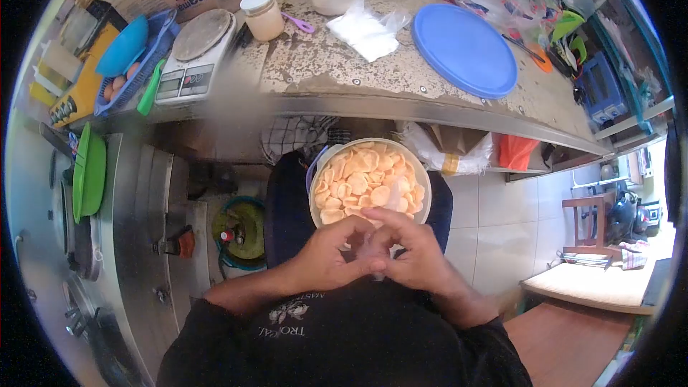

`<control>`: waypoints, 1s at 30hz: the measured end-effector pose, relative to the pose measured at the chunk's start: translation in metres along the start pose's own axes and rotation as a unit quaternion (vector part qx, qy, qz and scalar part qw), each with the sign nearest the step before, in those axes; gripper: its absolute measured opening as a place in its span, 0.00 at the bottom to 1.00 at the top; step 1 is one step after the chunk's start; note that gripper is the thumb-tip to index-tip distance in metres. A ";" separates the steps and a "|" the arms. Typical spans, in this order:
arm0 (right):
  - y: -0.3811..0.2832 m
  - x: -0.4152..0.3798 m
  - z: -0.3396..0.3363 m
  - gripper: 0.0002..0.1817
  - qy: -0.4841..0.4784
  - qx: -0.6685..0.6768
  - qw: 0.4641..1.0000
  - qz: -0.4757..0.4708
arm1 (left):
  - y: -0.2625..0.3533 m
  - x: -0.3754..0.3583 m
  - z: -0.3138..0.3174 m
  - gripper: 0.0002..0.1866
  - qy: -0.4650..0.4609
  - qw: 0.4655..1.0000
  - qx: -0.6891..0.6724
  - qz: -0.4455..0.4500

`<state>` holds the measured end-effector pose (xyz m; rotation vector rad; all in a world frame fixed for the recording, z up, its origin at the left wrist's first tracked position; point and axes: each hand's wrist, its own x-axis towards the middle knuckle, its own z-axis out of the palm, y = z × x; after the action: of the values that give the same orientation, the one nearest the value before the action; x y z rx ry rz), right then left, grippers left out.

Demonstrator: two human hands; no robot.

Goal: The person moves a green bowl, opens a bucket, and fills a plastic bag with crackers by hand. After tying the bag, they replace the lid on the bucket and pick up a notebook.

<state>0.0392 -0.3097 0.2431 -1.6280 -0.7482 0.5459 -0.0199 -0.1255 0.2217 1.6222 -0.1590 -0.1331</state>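
A round tub (424, 172) full of pale orange crackers (358, 179) rests on my lap. In front of my chest, at the tub's near edge, my left hand (335, 254) and my right hand (414, 249) meet with their fingers closed. Between them they pinch a thin clear plastic bag (394, 197), part of which stands up over the crackers. My fingers hide the rest of the plastic.
On the worktop ahead are a blue lid (466, 50), a stack of white plastic bags (367, 32), a jar (262, 16), a purple spoon (298, 23) and a kitchen scale (197, 61). A blue basket (136, 75) with eggs stands left. A wooden table (588, 287) is at right.
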 end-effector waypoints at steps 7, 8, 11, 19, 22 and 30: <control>0.004 -0.014 -0.012 0.38 0.021 0.101 0.990 0.099 | -0.024 -0.006 -0.012 0.12 -0.031 0.996 0.044 -0.066; 0.003 -0.013 -0.014 0.37 0.032 0.075 0.991 0.102 | -0.030 -0.008 -0.010 0.10 0.024 0.992 0.123 -0.012; 0.003 -0.008 -0.016 0.36 0.027 0.037 0.994 0.104 | -0.026 -0.006 -0.012 0.05 0.117 0.975 0.190 0.013; 0.080 0.063 -0.032 0.30 0.071 -0.235 0.969 0.000 | -0.028 -0.026 -0.044 0.08 0.085 0.988 0.092 -0.092; 0.101 0.084 -0.019 0.25 0.112 -0.461 0.878 -0.059 | -0.033 -0.032 -0.046 0.12 0.099 0.986 0.078 -0.105; 0.101 0.085 -0.027 0.12 0.047 -0.425 0.901 0.075 | -0.042 -0.035 -0.039 0.12 0.168 0.979 -0.100 -0.060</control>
<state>0.1342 -0.2749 0.1540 -2.5202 -0.8485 0.2367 -0.0458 -0.0784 0.1821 1.4306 0.2075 0.0332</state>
